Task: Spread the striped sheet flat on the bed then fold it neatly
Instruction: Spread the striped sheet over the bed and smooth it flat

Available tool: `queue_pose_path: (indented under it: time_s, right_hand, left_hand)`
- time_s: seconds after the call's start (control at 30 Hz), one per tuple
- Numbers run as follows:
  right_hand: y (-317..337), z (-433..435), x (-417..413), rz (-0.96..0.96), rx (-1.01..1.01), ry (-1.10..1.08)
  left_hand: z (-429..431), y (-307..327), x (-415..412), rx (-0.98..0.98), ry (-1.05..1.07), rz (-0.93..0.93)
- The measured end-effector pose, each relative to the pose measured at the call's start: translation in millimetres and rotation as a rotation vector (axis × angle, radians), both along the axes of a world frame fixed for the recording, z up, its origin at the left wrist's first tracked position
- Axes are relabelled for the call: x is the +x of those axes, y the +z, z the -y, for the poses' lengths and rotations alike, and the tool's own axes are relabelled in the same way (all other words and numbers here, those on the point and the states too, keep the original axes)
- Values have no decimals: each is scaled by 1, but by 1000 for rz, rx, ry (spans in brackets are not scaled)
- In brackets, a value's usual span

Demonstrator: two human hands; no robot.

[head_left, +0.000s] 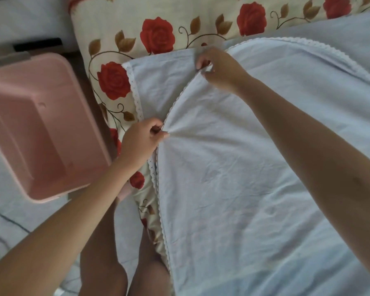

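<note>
Now pinching the lace-trimmed hem of the pale sheet [244, 167] with the left grip [141, 139], toward nine o'clock of centre, fingers curled on the cloth. Grasping the same folded-over hem with the right grip [218, 69] up toward twelve o'clock. Holding the sheet doubled on the rose-patterned bed [158, 22], covering it from centre out to three and five o'clock. Standing beside a pink tub [41, 124] at nine o'clock.

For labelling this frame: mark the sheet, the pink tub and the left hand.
sheet [233, 167], head view, on its upper folded layer.
pink tub [41, 129], head view, on its broad middle surface.
left hand [140, 138], head view, on the back of the hand.
</note>
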State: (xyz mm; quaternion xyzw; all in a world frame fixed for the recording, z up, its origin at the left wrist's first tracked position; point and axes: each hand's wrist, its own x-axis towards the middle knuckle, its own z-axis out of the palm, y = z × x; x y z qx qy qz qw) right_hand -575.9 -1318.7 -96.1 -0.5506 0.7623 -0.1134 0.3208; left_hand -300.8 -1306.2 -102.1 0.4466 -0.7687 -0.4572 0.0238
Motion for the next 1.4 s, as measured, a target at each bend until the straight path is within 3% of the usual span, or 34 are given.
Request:
queue_pose_path:
  time_s: [0.27, 0.4, 0.47, 0.57, 0.67, 0.77, 0.87, 0.97, 1.03, 1.07, 1.17, 1.4]
  right_hand:
    - [-9, -4, 32, -131, -94, -214]
    - [10, -38, 98, -107, -336, -407]
    - [17, -80, 144, -107, -392, -562]
    - [24, -161, 221, 21, -248, -812]
    - [28, -241, 293, 142, 141, -1126]
    - [32, -289, 337, 407, 435, -1626]
    - [43, -309, 356, 920, 505, -2190]
    - [49, -320, 364, 1543, 212, -2513]
    - [52, -319, 370, 1733, -41, -2751]
    - [51, -318, 374, 1707, -123, -2853]
    - [48, -315, 379, 1394, -291, -3028]
    - [53, -333, 398, 1200, -252, -3162]
  left_hand:
    - [-12, 5, -3, -103, 116, 58]
    - [-44, 9, 7, -93, 118, 152]
    - [-67, 10, 21, 9, 107, 252]
    - [-102, 15, 46, 198, 98, 269]
    - [-124, 19, 67, 306, 42, 248]
    - [-131, 24, 80, 391, -30, 206]
    - [-130, 23, 86, 528, -127, 196]
    - [-130, 24, 91, 642, -185, 199]
    - [-131, 27, 95, 647, -233, 211]
    - [-133, 30, 95, 629, -255, 225]
    - [-131, 24, 95, 556, -234, 211]
    - [-138, 20, 100, 455, -149, 192]
